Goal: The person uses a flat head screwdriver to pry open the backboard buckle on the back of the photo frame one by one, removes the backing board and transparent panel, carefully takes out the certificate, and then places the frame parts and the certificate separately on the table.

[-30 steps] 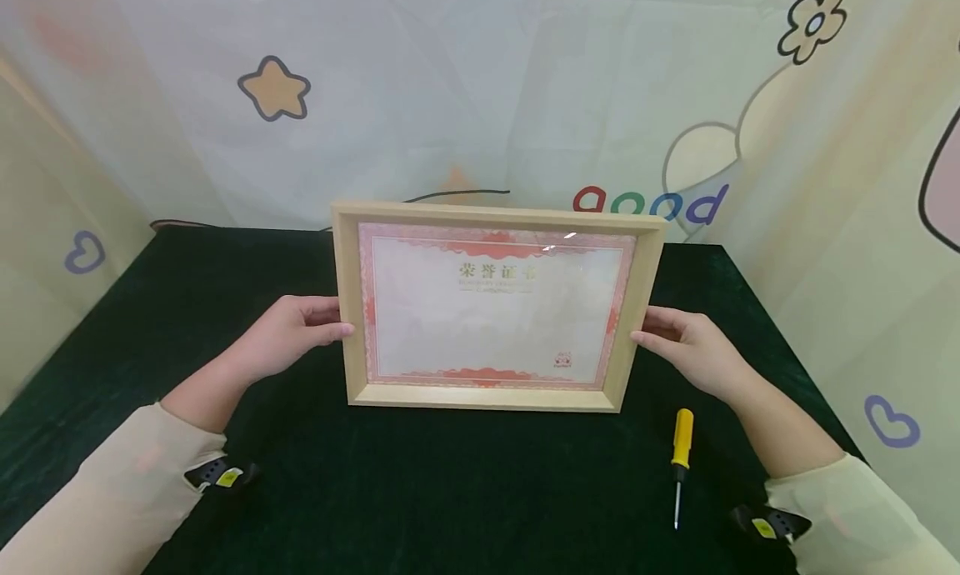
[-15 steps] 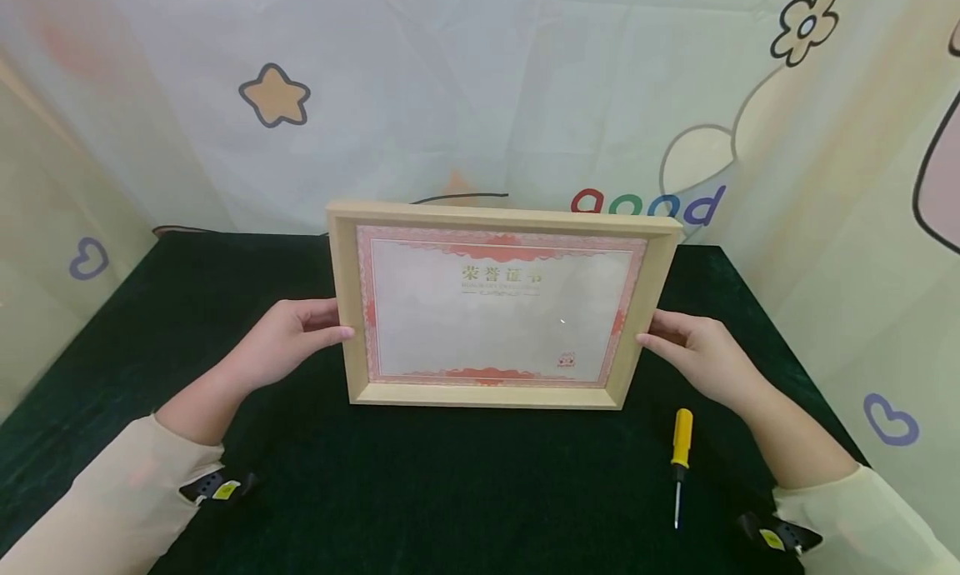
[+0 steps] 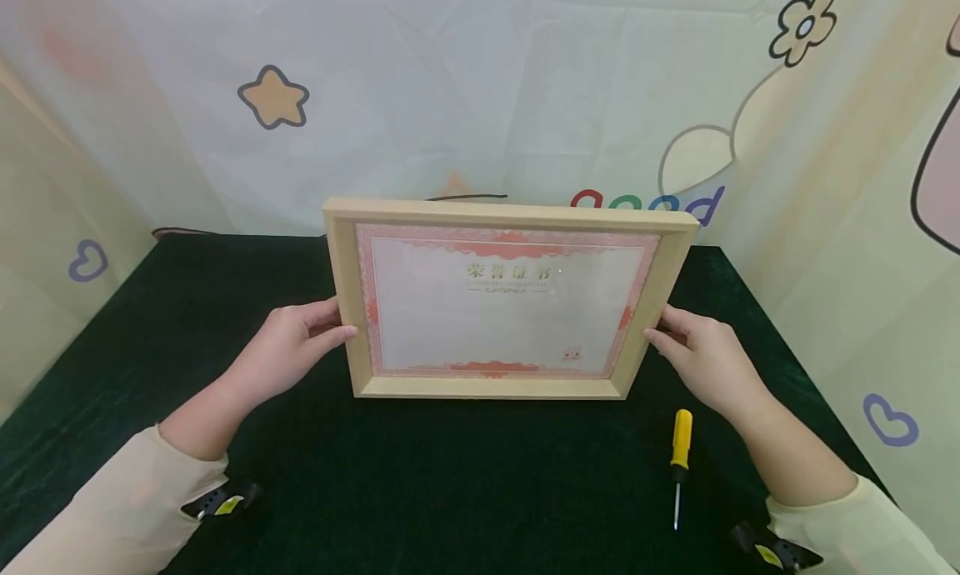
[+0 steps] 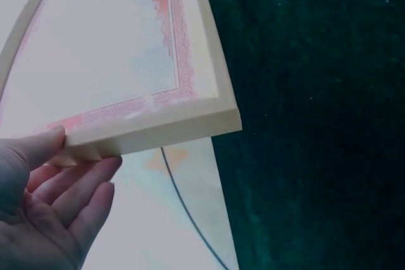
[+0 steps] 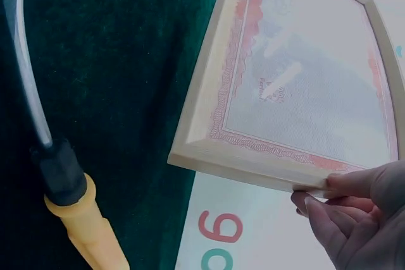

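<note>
A light wooden picture frame [image 3: 491, 387] stands tilted at mid-table, holding a certificate [image 3: 495, 317] with a red and pink border and gold lettering. My left hand [image 3: 281, 350] grips its left side, thumb on the front edge and fingers behind. On the opposite side my right hand [image 3: 708, 358] pinches the frame the same way. The left wrist view shows the left hand [image 4: 60, 200] at the frame's side edge [image 4: 158, 124]. In the right wrist view the right hand [image 5: 354, 213] holds the other side edge [image 5: 247, 175].
A yellow-handled screwdriver [image 3: 682, 442] lies on the dark green cloth [image 3: 450, 492], just left of the right forearm, its metal tip toward me. Behind the table hangs a pale printed curtain [image 3: 420, 83] with a star, a flower and coloured letters.
The frame's top has tipped toward me, and its upper right corner now reaches farther right. Its lower edge sits slightly higher. Both hands keep their grip; the screwdriver has not moved.
</note>
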`<state>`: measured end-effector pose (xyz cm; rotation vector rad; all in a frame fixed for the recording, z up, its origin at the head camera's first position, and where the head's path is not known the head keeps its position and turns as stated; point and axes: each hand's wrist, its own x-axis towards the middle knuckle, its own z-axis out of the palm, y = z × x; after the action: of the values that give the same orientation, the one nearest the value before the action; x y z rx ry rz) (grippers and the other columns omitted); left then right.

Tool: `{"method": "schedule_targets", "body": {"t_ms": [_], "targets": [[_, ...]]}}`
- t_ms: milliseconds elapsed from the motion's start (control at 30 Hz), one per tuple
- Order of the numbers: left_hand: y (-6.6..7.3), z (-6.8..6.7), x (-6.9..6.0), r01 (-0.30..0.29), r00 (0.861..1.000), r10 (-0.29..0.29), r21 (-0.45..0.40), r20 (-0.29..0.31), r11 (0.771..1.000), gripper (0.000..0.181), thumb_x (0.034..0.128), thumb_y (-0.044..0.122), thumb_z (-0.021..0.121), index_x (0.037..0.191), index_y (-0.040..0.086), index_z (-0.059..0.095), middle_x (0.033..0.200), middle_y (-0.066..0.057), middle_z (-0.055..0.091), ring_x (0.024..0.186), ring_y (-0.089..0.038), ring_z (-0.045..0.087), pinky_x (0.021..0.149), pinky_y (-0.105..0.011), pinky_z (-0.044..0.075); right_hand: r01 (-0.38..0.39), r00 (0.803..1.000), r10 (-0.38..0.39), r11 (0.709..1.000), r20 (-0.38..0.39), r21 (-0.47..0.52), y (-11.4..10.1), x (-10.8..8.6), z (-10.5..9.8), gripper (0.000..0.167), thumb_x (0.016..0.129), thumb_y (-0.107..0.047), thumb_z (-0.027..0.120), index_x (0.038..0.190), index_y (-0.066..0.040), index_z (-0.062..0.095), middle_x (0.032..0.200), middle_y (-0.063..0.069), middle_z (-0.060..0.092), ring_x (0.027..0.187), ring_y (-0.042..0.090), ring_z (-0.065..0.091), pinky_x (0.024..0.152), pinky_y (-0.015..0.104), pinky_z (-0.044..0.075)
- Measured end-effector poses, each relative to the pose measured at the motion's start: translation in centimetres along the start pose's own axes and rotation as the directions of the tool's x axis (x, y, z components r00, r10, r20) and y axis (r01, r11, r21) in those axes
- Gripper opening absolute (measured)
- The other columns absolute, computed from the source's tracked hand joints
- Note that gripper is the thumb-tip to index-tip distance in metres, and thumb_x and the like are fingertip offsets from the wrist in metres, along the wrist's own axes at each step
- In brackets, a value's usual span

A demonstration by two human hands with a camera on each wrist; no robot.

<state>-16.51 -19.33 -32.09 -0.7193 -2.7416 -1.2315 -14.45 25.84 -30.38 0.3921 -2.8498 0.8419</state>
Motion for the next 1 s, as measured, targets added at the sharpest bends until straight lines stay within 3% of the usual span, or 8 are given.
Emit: {"method": "schedule_targets", "body": {"t_ms": [267,333,433,567,667,767,1000], "targets": [[1.0,0.1,-0.7,-0.003,1.000,0.005,0.100,-0.021,0.995,0.046,0.0921,0.010,0.059,0.136,0.002,0.046,0.119,-0.015,0.062,0.098,-0.025,0.063,0.082,-0.040,0.051,-0.012,0.999,0.012,1.000,0.030,0.017,-0.5,0.0,-0.4,0.035,0.094,-0.014,0.056,0.125,0.003,0.055,0.113,0.022,0.062,0.087,0.033,0.066,0.076,0.044,0.052],[1.2,0.3,-0.8,0.006,0.999,-0.002,0.141,-0.033,0.990,0.045,0.0918,0.010,0.059,0.134,0.003,0.047,0.114,-0.015,0.064,0.087,-0.022,0.065,0.069,-0.032,0.054,-0.007,1.000,0.007,1.000,0.027,0.022,-0.6,0.0,-0.5,0.036,0.094,-0.013,0.056,0.125,0.004,0.055,0.113,0.023,0.062,0.087,0.034,0.066,0.076,0.044,0.052],[1.5,0.4,-0.9,0.021,0.999,-0.011,0.212,-0.050,0.977,0.042,0.0916,0.011,0.060,0.132,0.002,0.049,0.101,-0.013,0.068,0.064,-0.015,0.059,0.049,-0.026,0.043,-0.006,1.000,0.005,1.000,0.023,0.026,-0.6,0.0,-0.6,0.036,0.095,-0.013,0.055,0.125,0.005,0.055,0.112,0.023,0.062,0.085,0.033,0.066,0.075,0.042,0.053],[1.8,0.6,-0.9,0.038,0.998,-0.019,0.306,-0.063,0.951,0.040,0.0907,0.013,0.062,0.127,0.001,0.051,0.078,-0.005,0.065,0.046,-0.010,0.046,0.042,-0.024,0.037,-0.029,0.998,0.025,0.995,0.052,0.090,-0.5,-0.1,-0.7,0.037,0.098,-0.016,0.050,0.126,0.007,0.052,0.115,0.025,0.060,0.090,0.033,0.064,0.073,0.035,0.054],[2.1,0.7,-0.9,0.030,0.997,-0.002,0.364,-0.076,0.931,0.036,0.0895,0.014,0.063,0.121,0.000,0.054,0.070,-0.003,0.062,0.044,-0.008,0.044,0.042,-0.024,0.038,-0.056,0.996,0.042,0.983,0.082,0.175,-0.5,-0.2,-0.7,0.041,0.100,-0.019,0.044,0.129,0.009,0.048,0.121,0.027,0.056,0.100,0.037,0.061,0.073,0.033,0.054],[2.4,0.8,-0.9,0.008,0.995,0.033,0.405,-0.095,0.914,0.030,0.0887,0.014,0.065,0.114,0.000,0.057,0.074,-0.005,0.065,0.046,-0.007,0.046,0.043,-0.024,0.037,-0.077,0.995,0.058,0.967,0.087,0.244,-0.5,-0.2,-0.6,0.044,0.101,-0.022,0.040,0.131,0.011,0.044,0.126,0.029,0.052,0.106,0.041,0.058,0.075,0.034,0.053],[2.8,0.5,-0.7,0.011,0.988,0.058,0.429,-0.146,0.903,0.026,0.0879,0.015,0.066,0.109,0.002,0.058,0.078,-0.008,0.067,0.047,-0.008,0.049,0.043,-0.024,0.037,-0.133,0.990,0.107,0.921,0.091,0.366,-1.0,-0.2,-0.6,0.052,0.101,-0.028,0.040,0.137,0.009,0.037,0.133,0.027,0.047,0.111,0.038,0.055,0.080,0.023,0.049]]}}
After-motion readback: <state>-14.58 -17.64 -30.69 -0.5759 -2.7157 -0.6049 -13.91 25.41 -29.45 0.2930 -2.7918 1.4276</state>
